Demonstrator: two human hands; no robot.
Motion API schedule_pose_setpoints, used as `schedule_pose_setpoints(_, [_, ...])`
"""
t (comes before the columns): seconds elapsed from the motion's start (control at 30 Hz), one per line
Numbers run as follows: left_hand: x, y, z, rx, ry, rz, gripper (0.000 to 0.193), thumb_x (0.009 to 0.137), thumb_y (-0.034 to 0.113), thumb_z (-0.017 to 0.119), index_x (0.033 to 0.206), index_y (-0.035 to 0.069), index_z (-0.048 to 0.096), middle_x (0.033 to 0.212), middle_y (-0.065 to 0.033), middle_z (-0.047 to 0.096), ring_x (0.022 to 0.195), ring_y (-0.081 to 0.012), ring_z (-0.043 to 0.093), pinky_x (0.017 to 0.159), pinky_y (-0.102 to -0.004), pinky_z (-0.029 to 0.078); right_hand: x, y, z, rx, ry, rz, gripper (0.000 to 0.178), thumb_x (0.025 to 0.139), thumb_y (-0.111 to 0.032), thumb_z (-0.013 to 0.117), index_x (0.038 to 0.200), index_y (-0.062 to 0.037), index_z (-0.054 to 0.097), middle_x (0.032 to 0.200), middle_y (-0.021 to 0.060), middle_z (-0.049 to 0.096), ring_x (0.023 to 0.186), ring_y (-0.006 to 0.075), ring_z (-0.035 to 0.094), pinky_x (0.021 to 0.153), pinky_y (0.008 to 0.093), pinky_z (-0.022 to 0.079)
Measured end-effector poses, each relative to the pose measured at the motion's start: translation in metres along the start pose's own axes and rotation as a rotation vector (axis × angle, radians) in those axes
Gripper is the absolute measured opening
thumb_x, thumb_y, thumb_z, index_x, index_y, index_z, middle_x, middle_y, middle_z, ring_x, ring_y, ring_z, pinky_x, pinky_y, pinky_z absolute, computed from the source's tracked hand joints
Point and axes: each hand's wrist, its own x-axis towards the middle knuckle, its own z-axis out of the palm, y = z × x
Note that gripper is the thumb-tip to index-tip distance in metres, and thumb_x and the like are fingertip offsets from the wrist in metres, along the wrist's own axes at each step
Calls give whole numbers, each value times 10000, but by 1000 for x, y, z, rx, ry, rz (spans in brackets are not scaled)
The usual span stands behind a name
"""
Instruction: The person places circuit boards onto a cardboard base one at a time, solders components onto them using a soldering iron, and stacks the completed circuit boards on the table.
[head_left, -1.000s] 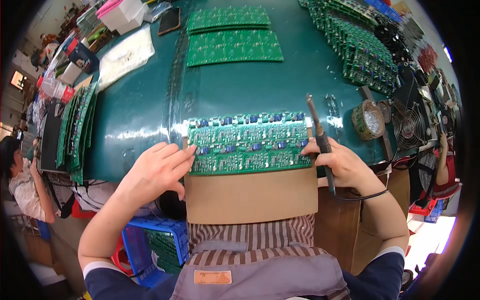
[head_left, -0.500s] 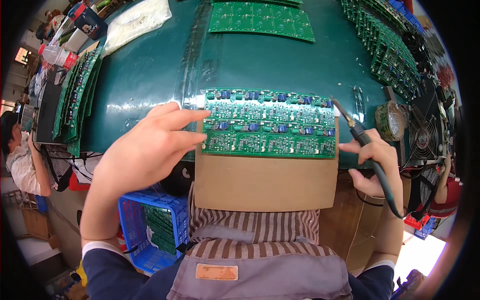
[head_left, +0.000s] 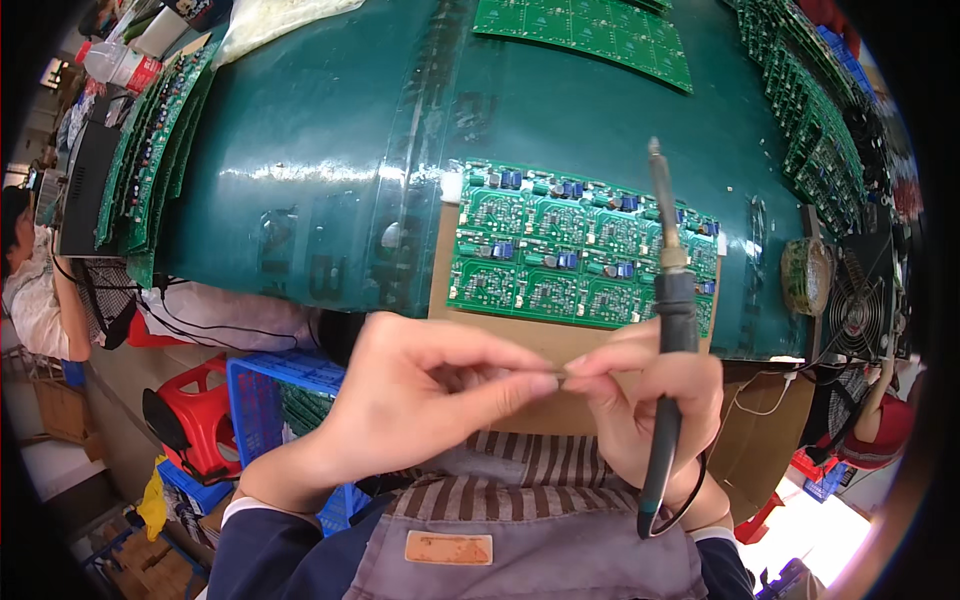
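Circuit-board panel [head_left: 580,250] lies on cardboard [head_left: 560,413], likely for support; right hand [head_left: 628,415] holds soldering iron [head_left: 675,312], tip up, probably for safety; left hand [head_left: 420,395] pinched narrow, contents unclear.

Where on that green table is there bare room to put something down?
The widest bare patch lies between the far-left boards and the populated circuit board. Another separates that board from the plain green board beyond. It's crowded along the right, with the far-right boards and a fan.
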Motion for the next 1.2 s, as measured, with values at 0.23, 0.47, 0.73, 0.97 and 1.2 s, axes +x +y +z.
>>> schedule_pose_setpoints(0.23, [26, -11, -9, 646, 343, 698, 148, 686, -53, 732, 781, 41, 670, 710, -36, 659, 588, -147, 544, 531, -282, 415, -3, 5, 14, -39, 187, 210, 241, 857, -88, 680, 982, -14, 488, 838, 137, 675, 736, 186, 664, 678, 277, 520])
schedule_pose_setpoints(0.47, [42, -23, -20, 986, 538, 738, 150, 697, -28, 714, 801, 44, 634, 662, -50, 615, 532, -182, 542, 488, -291, 415, 14, -12, -14, -223, -83, 129, 414, 951, -313, 560, 1179, 29, 611, 739, 113, 657, 600, 145, 600, 555, 270, 462])
schedule_pose_setpoints(0.73, [48, -25, -19, 1018, 525, 635, 137, 703, -3, 713, 805, 59, 646, 669, -52, 622, 547, -188, 562, 495, -298, 428, 2, -3, 5, -195, 142, 275, 217, 729, 15, 679, 885, 99, 554, 731, 167, 642, 563, 177, 610, 498, 253, 474])
schedule_pose_setpoints(0.97, [54, -20, -24, 1015, 497, 620, 119, 692, 17, 730, 788, 53, 670, 682, -57, 636, 564, -200, 576, 509, -306, 439, 8, 7, 9, -181, 53, 183, 219, 713, 31, 690, 869, 100, 553, 677, 132, 605, 515, 171, 579, 456, 258, 446])
schedule_pose_setpoints(1.2, [56, -14, -24, 990, 453, 569, 82, 718, 43, 724, 787, 47, 679, 647, -83, 608, 571, -224, 589, 514, -317, 443, 13, 5, 11, -199, -11, 102, 236, 677, 56, 709, 857, 90, 561, 671, 125, 598, 514, 190, 581, 452, 273, 449])
